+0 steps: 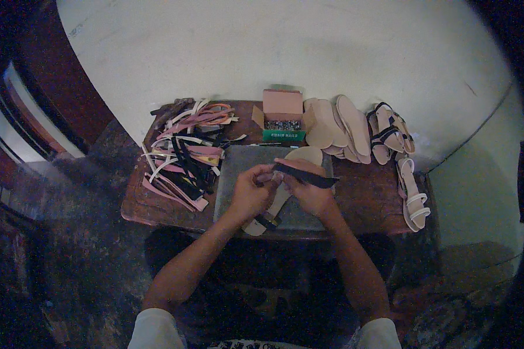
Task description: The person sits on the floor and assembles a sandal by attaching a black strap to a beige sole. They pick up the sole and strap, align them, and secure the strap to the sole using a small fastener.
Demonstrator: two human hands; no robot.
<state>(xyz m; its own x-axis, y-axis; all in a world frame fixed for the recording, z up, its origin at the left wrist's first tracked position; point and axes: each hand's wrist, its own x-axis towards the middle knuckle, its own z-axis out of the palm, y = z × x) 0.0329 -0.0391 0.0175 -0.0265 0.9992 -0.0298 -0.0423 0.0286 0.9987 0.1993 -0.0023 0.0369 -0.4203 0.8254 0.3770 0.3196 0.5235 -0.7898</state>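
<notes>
Both my hands meet over a beige shoe sole (308, 155) that lies slantwise on a grey pad (230, 168). A black strap (308, 177) is gripped in my right hand (311, 193), its free end pointing right. The fingers of my left hand (252, 187) are pinched together beside the strap's left end, where a small pale bit shows between the fingertips; what it is stays unclear. Across the sole's near end runs another dark strap (266, 221). My hands cover the middle of the sole.
On the wooden table (140, 203), loose straps (183, 154) in several colours are heaped at left. An open box of nails (283, 125) stands at the back. Beside it lie beige soles (352, 128), then black-strapped sandals (390, 131) and a white-strapped sandal (412, 195) at the right edge.
</notes>
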